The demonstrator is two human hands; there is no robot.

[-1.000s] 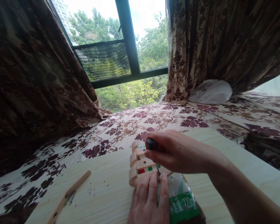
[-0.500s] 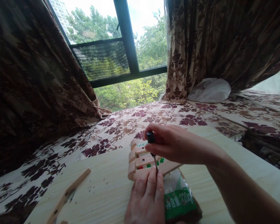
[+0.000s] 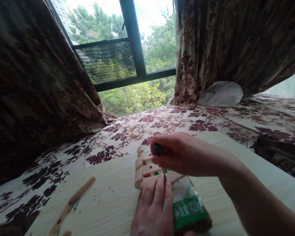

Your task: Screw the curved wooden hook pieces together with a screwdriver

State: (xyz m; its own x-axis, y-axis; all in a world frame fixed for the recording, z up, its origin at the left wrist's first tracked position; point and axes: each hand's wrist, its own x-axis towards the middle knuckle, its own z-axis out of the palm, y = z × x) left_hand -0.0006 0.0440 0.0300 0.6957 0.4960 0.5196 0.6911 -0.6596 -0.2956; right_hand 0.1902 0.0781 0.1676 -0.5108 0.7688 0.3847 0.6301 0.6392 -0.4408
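Note:
My right hand is wrapped round the black handle of a screwdriver. Its thin shaft points down at a wooden slatted piece, and the tip is mostly hidden by fingers. My left hand lies over the nearest slat with its fingers stretched out, fingertips beside the screwdriver tip; its thumb is hidden. The slatted piece has rounded ends and dark holes, and rests on a green and white packet. Whether a screw sits under the tip cannot be seen.
A pale wooden board carries the work. On its left lie a wooden strip with holes, metal screws beside it, and dark crumbs. Behind are a floral cloth, a white plastic bag, curtains and a window.
My right hand has turned and sunk slightly, tilting the screwdriver handle and covering more of it. My left hand, the slatted piece and the packet stay almost in place.

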